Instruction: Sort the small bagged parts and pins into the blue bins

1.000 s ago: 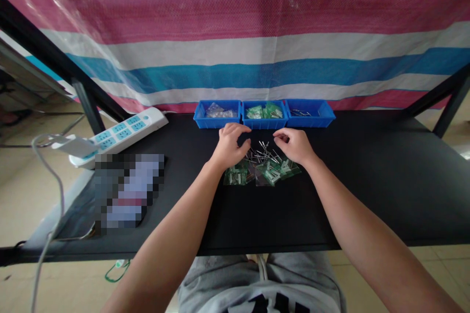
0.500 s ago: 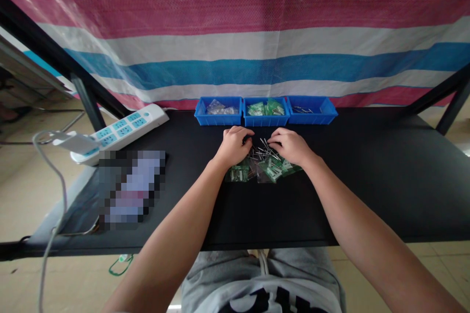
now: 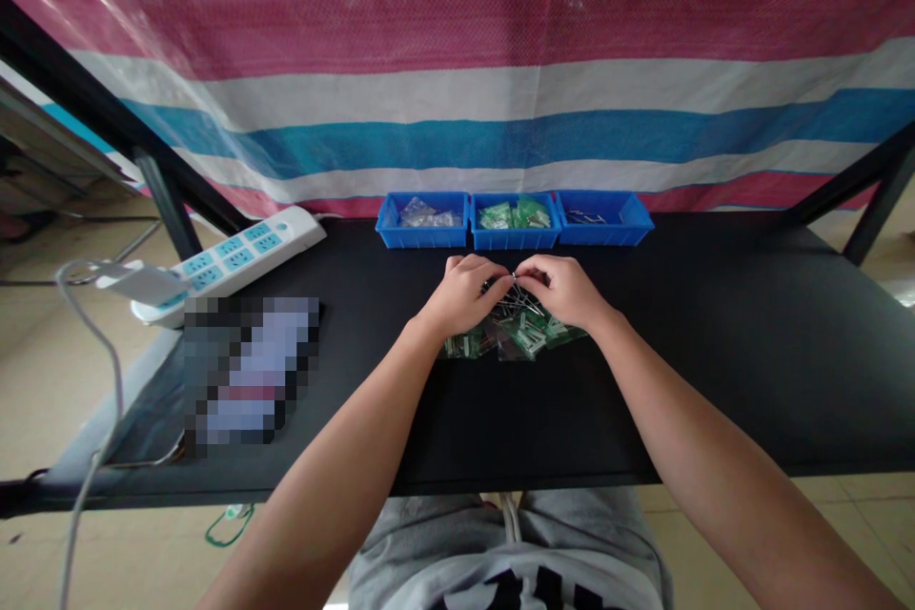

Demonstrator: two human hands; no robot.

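Note:
My left hand [image 3: 464,294] and my right hand [image 3: 563,289] meet fingertip to fingertip over a small pile. Thumb and fingers of both are pinched together around the bright end of a thin metal rod [image 3: 514,276]; most of it is hidden. Just below lie several loose thin metal rods [image 3: 527,301], crossing one another. Small green-and-clear plastic packets [image 3: 530,339] with pale pieces inside are spread at the pile's near side. More green packets [image 3: 464,344] lie partly under my left hand.
Three blue bins stand in a row behind my hands: the left bin [image 3: 423,239] holds clear packets, the middle bin [image 3: 516,240] green packets, the right bin [image 3: 607,234] a few metal rods. At left are a white power strip [image 3: 250,257] and a blurred-out object [image 3: 261,372] on the black table [image 3: 750,353].
Both hands have moved toward each other over the pile. Their fingertips, apart before, now meet at a small metal piece. The view has shifted slightly.

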